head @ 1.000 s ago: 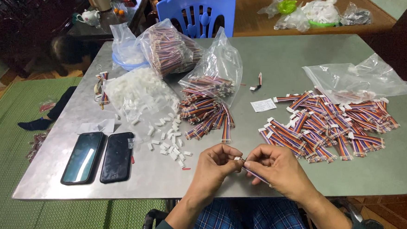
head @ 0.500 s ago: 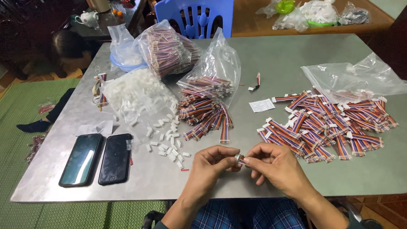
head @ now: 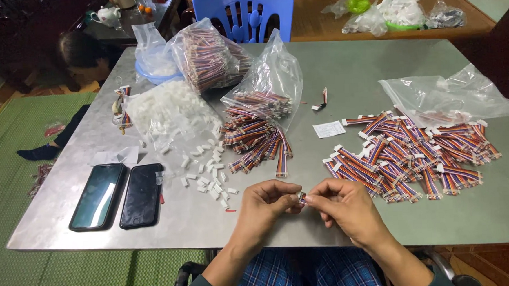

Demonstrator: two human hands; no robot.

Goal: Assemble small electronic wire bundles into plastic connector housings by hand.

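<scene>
Cable (head: pixel 302 198), a short striped piece, sits pinched between your two hands just above the near edge of the table (head: pixel 349 68). Your left hand (head: pixel 267 201) closes its fingertips on one end, and your right hand (head: pixel 345 205) grips the other end, so the fingertips of both nearly meet over it. Most of it is hidden by your fingers, and only a small bit shows in the gap.

Just beyond your left hand lie loose white connectors (head: pixel 207 177), spilling from a clear bag (head: pixel 165 110). Ahead of your hands is a fan of bare cables (head: pixel 257 143). To the right of your right hand spreads a pile of finished cables (head: pixel 412 155). Two phones (head: pixel 118 195) rest side by side well to your left.
</scene>
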